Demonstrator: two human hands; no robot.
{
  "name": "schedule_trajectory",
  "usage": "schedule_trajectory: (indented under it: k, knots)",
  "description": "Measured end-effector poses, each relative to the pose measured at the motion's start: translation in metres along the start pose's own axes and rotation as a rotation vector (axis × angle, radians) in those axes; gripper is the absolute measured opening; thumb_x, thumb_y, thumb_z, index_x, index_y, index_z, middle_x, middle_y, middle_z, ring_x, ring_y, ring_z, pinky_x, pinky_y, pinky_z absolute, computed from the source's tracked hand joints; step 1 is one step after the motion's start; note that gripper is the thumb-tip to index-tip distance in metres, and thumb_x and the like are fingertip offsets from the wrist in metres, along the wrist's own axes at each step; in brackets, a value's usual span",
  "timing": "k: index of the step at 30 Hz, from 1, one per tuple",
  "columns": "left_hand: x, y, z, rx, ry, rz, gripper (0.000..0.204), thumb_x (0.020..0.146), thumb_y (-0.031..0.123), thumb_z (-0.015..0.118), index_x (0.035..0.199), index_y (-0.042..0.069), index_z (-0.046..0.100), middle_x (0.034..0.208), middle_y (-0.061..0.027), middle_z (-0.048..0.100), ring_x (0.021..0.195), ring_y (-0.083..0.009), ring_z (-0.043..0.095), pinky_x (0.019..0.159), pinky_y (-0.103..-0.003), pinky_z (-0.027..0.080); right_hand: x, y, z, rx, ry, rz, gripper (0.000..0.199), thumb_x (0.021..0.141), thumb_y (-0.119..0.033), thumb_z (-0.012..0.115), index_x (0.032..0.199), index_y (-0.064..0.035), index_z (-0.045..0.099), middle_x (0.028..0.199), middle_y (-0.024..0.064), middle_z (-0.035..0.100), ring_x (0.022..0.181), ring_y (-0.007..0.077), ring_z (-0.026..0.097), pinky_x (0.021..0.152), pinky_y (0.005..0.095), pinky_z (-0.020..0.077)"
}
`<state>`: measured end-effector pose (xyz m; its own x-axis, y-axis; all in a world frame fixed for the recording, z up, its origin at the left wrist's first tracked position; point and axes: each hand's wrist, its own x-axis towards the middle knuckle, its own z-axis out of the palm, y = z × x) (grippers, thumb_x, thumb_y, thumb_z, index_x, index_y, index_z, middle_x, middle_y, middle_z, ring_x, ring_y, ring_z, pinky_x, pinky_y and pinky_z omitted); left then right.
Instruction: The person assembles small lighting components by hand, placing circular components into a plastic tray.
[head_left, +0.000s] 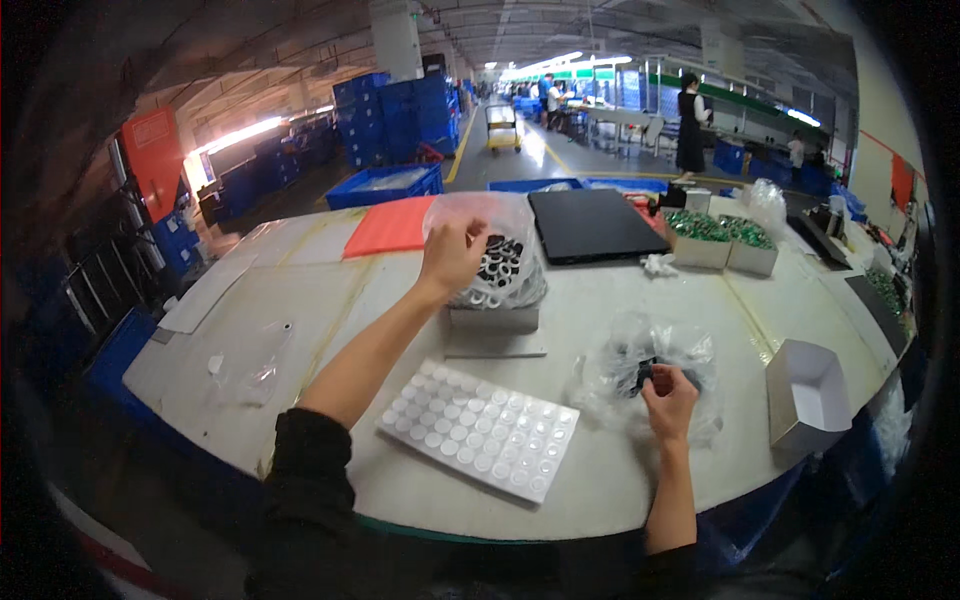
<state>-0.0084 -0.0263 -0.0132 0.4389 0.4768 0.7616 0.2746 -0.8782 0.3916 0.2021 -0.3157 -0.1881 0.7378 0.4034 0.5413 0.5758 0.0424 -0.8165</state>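
My left hand (455, 258) is at the mouth of a clear plastic bag (525, 292) full of small black and white rings (500, 262). Its fingers are curled together, and whatever they may hold is hidden. The bag sits in a small carton (495, 319). At the right, my right hand (671, 402) pinches a small black part (646, 374) over a second, crumpled clear bag (700, 347) with dark pieces in it. Between my forearms lies a white tray (398, 432) with rows of round white discs (468, 425), set at a slant.
An open white box (810, 395) stands at the right edge. Farther back are a black flat panel (597, 224), a red sheet (390, 226) and cartons of green parts (697, 228). A flat clear bag (255, 372) lies at left. A person (690, 125) is beyond the table.
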Motion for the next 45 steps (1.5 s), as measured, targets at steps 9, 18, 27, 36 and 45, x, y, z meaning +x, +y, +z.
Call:
schedule_trajectory:
  k: [9,18,27,36,45]
  knots:
    - [-0.21,0.01,-0.06,-0.083,-0.704,-0.201,0.016,0.077,0.015,0.069,0.088,0.003,0.066,0.077,-0.0099,0.065,0.067,-0.0191,0.062,0.061,-0.031,0.048,-0.032,-0.034,0.034,0.58,-0.478,0.223,0.018,0.081,0.002,0.06,0.099,0.0019,0.06,0.071,0.0059,0.063,0.06,0.0103,0.06,0.053,0.0214,0.0476]
    - [-0.234,0.017,-0.07,0.008,-0.786,0.016,0.016,0.077,0.018,0.069,0.085,0.005,0.065,0.083,-0.0097,0.059,0.082,-0.0255,0.058,0.07,-0.037,0.046,-0.043,-0.039,0.04,0.625,-0.664,0.353,0.016,0.079,0.003,0.061,0.095,0.0055,0.062,0.074,0.0117,0.066,0.063,0.0144,0.063,0.053,0.0239,0.0494]
    - [-0.246,0.033,-0.061,0.465,-0.773,0.471,0.007,0.066,0.011,0.059,0.068,0.004,0.058,0.072,-0.0082,0.054,0.075,-0.0263,0.055,0.066,-0.04,0.048,-0.045,-0.041,0.041,0.675,-0.693,0.398,0.014,0.081,-0.001,0.064,0.094,0.0058,0.063,0.074,0.0121,0.066,0.063,0.0156,0.063,0.055,0.0251,0.0502]
    - [-0.212,0.017,-0.073,-0.341,-0.55,-0.718,0.01,0.082,0.001,0.053,0.084,-0.004,0.061,0.084,-0.014,0.067,0.067,-0.0187,0.066,0.06,-0.026,0.052,-0.046,-0.047,0.042,0.762,-0.742,0.447,0.018,0.085,-0.003,0.062,0.1,0.0073,0.063,0.085,0.0145,0.067,0.073,0.0193,0.066,0.064,0.0278,0.0538]
    - [-0.2,0.07,0.007,-0.893,-0.378,-0.544,0.016,0.084,0.008,0.065,0.094,-0.004,0.061,0.085,-0.0097,0.066,0.079,-0.0138,0.066,0.064,-0.023,0.051,-0.054,-0.049,0.051,0.663,-0.737,0.427,0.019,0.085,-0.008,0.065,0.099,0.0056,0.065,0.089,0.0121,0.068,0.082,0.0185,0.066,0.072,0.0289,0.0551]
